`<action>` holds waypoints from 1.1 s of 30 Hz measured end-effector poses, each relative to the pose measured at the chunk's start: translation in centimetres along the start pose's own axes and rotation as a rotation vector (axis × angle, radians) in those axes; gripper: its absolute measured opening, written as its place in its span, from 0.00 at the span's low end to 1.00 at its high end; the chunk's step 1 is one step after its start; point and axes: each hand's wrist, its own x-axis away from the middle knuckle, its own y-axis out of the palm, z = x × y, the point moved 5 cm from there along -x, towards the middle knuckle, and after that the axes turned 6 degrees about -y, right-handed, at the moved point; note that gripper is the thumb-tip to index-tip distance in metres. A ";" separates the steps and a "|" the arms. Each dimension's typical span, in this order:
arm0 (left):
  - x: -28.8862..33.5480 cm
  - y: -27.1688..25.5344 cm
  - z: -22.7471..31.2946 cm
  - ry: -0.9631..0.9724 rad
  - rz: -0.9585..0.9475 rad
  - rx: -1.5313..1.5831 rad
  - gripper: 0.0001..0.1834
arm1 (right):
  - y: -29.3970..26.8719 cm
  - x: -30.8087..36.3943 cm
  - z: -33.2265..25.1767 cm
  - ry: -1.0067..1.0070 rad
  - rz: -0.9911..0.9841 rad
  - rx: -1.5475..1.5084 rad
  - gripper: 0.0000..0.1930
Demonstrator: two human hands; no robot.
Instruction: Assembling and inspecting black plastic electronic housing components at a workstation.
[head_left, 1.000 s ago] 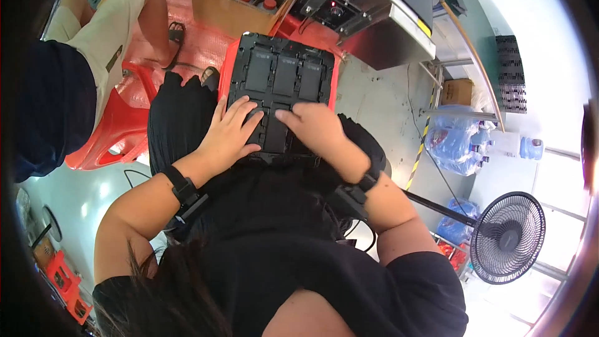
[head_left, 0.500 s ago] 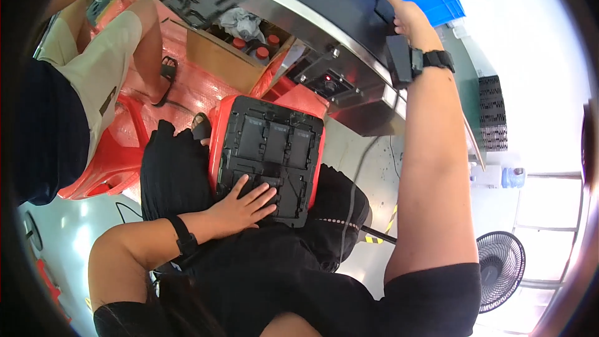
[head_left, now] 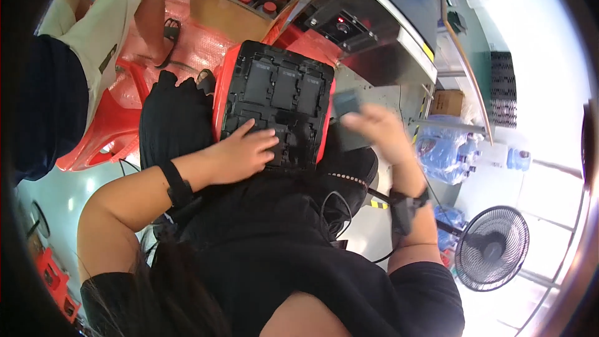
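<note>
Left hand (head_left: 244,151) on black tray (head_left: 277,111)

right hand (head_left: 374,130) | down from machine | now holds grey part (head_left: 347,103)

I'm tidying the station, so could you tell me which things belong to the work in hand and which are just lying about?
In use: black compartment tray under the left hand; dark flat part, blurred, in the right hand.

Lying about: standing fan; pack of water bottles; cardboard box; red plastic stool.

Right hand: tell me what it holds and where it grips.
The right hand holds a small flat grey piece, fingers at its lower right edge; motion blur hides the exact grip.
</note>
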 end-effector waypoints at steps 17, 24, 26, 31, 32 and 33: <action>-8.9 -17.2 -3.9 -0.359 1.024 1.590 0.13 | 12.0 2.8 12.3 -0.382 -0.029 0.460 0.23; 4.8 -4.4 0.9 -0.698 0.864 1.288 0.14 | 9.5 7.1 14.7 0.089 -0.019 -0.948 0.27; 7.2 -0.8 -1.6 -0.794 0.821 0.647 0.15 | 8.9 6.6 14.4 -0.008 0.082 -1.017 0.30; 5.6 2.4 -5.6 -1.000 0.614 0.230 0.18 | 10.3 1.1 14.6 -0.089 0.132 0.099 0.41; 5.0 3.4 -7.0 -0.845 0.736 0.759 0.22 | 10.2 0.3 14.3 0.026 0.191 0.232 0.40; 5.1 4.3 -8.0 -0.940 0.789 0.688 0.23 | 9.6 -0.2 14.1 0.141 0.252 0.364 0.39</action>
